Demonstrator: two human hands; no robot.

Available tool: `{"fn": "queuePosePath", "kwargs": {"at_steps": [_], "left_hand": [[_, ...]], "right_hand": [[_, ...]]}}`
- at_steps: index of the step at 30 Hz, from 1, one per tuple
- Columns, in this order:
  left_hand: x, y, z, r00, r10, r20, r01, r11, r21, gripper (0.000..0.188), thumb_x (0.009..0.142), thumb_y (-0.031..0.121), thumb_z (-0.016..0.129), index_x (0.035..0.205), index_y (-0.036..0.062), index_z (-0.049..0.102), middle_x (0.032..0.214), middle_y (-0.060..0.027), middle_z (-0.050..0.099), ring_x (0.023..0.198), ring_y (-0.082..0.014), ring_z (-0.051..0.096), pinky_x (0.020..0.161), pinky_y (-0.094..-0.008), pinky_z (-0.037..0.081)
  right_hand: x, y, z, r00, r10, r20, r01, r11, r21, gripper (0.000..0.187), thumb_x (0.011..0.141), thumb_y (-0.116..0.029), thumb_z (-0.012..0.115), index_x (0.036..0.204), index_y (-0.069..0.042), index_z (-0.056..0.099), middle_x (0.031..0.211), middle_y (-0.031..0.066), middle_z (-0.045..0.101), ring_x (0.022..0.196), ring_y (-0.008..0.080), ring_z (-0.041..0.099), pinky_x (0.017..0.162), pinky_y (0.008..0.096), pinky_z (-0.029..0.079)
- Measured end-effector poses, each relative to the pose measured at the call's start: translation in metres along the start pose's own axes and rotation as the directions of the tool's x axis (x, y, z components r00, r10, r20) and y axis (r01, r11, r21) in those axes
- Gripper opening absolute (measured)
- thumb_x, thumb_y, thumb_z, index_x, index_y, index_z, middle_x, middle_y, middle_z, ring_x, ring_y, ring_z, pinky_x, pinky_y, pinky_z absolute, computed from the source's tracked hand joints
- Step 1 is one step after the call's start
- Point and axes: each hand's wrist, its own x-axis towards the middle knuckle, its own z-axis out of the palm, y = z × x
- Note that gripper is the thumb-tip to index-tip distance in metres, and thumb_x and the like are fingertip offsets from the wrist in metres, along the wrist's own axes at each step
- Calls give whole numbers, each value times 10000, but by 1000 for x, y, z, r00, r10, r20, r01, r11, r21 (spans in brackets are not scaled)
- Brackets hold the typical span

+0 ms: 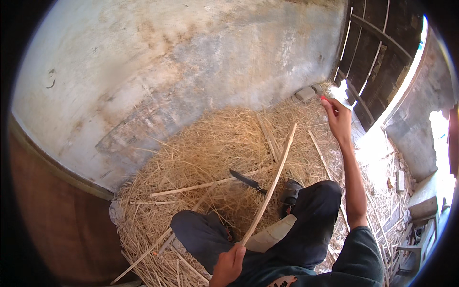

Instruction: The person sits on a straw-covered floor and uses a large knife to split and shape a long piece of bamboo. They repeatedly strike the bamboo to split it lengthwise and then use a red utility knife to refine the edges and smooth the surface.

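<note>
- The left hand (229, 264), at the bottom centre of the frame, is closed in a fist around the near end of a long, thin bamboo strip (271, 185).
- The bamboo strip runs from that fist up and to the right across the middle of the frame, slightly bowed, and its far tip ends over the straw just left of the raised arm.
- The right hand (338, 118) is stretched out toward the upper right of the frame, arm almost straight, fingers curled around a small object with a red tip (323, 98); what the object is cannot be told.
- The person sits on a thick pile of straw (201, 148) that fills the centre of the frame, dark trousers (306, 225) with both knees bent at the lower centre.
- A dark-bladed knife (246, 181) lies on the straw just above the knees, left of the strip where it crosses, touched by neither hand.
- More split bamboo slats (191, 188) lie loose on the straw, to the left of the knife and toward the right centre.
- A dark shoe (289, 191) shows just right of the strip, by the right knee.
- A stained plaster wall (167, 71) covers the upper left and top of the frame.
- A dark slatted wooden door (377, 52) stands at the upper right, with bright daylight at its edge.
</note>
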Motion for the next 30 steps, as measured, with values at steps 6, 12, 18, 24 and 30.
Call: {"fn": "queuePosePath", "kwargs": {"at_steps": [6,12,18,24,30], "left_hand": [[38,-41,-11,988,67,139,14,858,-514,496,1127,456,359,826,74,456,628,6,395,531,-105,348,503,-302,328],[64,0,-27,927,165,337,100,757,-646,634,1030,728,350,806,135,384,593,62,284,459,-39,240,419,-227,211],[73,5,-26,851,236,469,213,660,-720,703,993,785,330,781,122,430,556,74,298,417,-27,253,389,-209,202],[85,-12,-27,685,436,584,333,525,-783,706,1009,762,343,791,102,466,547,88,301,394,-13,228,393,-196,185],[91,-20,-24,624,473,622,421,467,-778,753,1009,765,325,816,63,519,521,101,295,370,-3,233,364,-189,190]], "right_hand": [[-33,2,-5,997,16,72,-34,963,267,398,1043,-395,603,1125,-28,731,847,80,713,749,140,596,671,319,472],[-94,-71,-13,932,-148,332,32,943,330,277,985,-268,695,1093,-13,704,912,121,730,795,181,685,716,344,538],[-127,-106,-14,842,-418,340,233,851,471,279,916,-204,768,1061,20,689,980,167,733,839,340,721,734,388,565],[-131,-108,-9,804,-391,447,-10,744,668,302,905,-201,783,1080,23,679,890,82,692,703,149,608,652,296,482],[-138,-116,3,807,-307,505,-207,653,728,359,922,-220,773,1180,-1,653,919,23,652,779,62,565,698,242,457]]}}
